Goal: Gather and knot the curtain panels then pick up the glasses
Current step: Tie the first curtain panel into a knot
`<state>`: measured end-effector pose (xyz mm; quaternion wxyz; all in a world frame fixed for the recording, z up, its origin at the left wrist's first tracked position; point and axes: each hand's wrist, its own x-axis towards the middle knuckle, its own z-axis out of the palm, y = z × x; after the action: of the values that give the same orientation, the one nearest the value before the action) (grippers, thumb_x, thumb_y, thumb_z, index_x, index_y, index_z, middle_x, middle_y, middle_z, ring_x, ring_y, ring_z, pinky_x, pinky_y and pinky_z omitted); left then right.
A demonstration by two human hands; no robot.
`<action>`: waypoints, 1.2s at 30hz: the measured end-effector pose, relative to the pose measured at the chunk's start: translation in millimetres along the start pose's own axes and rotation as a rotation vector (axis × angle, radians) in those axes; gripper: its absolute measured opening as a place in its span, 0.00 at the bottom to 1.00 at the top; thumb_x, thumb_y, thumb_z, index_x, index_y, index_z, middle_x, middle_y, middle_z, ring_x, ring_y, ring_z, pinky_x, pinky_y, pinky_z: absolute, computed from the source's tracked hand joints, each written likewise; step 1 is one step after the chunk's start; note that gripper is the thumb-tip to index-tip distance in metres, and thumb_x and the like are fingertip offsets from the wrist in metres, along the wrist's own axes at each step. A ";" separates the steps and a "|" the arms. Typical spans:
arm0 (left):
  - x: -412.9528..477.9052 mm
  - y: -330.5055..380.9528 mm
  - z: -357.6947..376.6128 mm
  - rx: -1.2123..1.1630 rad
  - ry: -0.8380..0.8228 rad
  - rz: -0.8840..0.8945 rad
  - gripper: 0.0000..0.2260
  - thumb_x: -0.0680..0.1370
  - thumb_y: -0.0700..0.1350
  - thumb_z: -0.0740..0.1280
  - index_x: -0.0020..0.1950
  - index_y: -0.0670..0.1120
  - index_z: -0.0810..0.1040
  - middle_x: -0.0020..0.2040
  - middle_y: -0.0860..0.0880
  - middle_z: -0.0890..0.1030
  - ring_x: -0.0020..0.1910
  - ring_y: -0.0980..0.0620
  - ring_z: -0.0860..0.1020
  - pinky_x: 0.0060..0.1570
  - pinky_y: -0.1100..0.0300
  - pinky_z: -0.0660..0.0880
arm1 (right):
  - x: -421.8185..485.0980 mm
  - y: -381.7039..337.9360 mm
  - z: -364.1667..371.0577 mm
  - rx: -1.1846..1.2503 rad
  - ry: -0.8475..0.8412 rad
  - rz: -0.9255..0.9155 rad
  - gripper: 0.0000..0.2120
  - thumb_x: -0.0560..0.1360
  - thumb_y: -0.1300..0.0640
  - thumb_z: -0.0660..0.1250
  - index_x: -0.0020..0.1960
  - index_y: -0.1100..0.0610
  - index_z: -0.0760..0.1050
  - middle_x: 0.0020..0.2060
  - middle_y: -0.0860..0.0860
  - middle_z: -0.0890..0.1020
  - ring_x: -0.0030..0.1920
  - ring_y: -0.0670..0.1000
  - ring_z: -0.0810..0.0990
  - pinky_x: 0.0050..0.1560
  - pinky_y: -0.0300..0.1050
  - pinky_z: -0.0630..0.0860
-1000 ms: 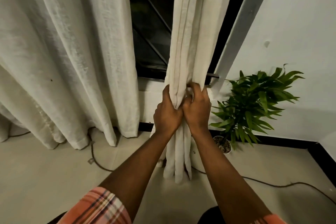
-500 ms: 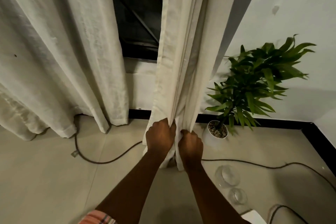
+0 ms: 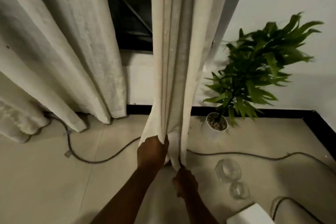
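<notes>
Gripping spot: the lower end of the gathered curtain panel [image 3: 174,60], low in the centre of the frame.
Left hand [image 3: 151,151]: fingers clenched round the bunched folds near the hem, with the cloth fanning out just above the knuckles.
Right hand [image 3: 185,181]: just below and to the right of the other hand, fingers pinching the lowest tip of the same panel. The fingertips are mostly hidden by cloth.
Panel shape: long upright folds hang from the top centre and narrow toward the two hands. It is not yet knotted.
Second curtain panel [image 3: 54,51]: hangs loose over the left half of the frame, its hem reaching the floor [image 3: 45,178].
Glasses [image 3: 228,170]: two clear ones on the floor in the lower right, the smaller glass [image 3: 239,190] just below the larger. Both are apart from the hands and untouched.
Window [image 3: 131,14]: a dark pane between the two panels, upper centre.
Potted plant [image 3: 254,69]: right of centre, green leaves blurred. Its white pot [image 3: 209,131] stands on the floor by the wall, near the gathered panel.
Cable [image 3: 109,158]: a dark line across the floor, passing behind the hands from the left panel's hem to the right edge.
White object [image 3: 251,214]: bottom right, cut off by the frame. I cannot tell what it is.
</notes>
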<state>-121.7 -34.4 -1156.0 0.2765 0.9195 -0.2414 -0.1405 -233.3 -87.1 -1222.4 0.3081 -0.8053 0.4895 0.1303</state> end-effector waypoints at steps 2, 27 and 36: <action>-3.5 -0.7 -10.7 -0.029 -0.031 0.052 0.18 0.79 0.59 0.59 0.50 0.45 0.78 0.45 0.48 0.82 0.45 0.49 0.80 0.40 0.59 0.73 | -9.2 -20.6 -19.1 0.150 -0.108 -0.001 0.13 0.78 0.51 0.59 0.57 0.56 0.76 0.54 0.56 0.81 0.54 0.56 0.81 0.56 0.50 0.78; 96.0 274.2 -435.3 -0.564 0.539 0.756 0.08 0.78 0.52 0.64 0.52 0.50 0.79 0.44 0.53 0.82 0.42 0.54 0.80 0.47 0.48 0.80 | -164.0 -377.4 -497.2 0.539 1.128 -1.054 0.25 0.77 0.42 0.62 0.71 0.49 0.63 0.62 0.49 0.77 0.59 0.52 0.78 0.58 0.53 0.77; 95.7 296.7 -474.9 -0.516 0.668 0.729 0.08 0.77 0.47 0.65 0.56 0.50 0.78 0.48 0.51 0.82 0.48 0.49 0.79 0.50 0.49 0.78 | -170.8 -389.6 -538.4 0.777 0.973 -1.095 0.08 0.74 0.52 0.71 0.48 0.56 0.79 0.40 0.52 0.84 0.40 0.52 0.83 0.46 0.56 0.81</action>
<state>36.4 -91.8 -613.4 0.5850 0.6734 -0.4008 0.2090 -27.4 -173.1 -573.5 0.3380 -0.7323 0.1169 -0.5795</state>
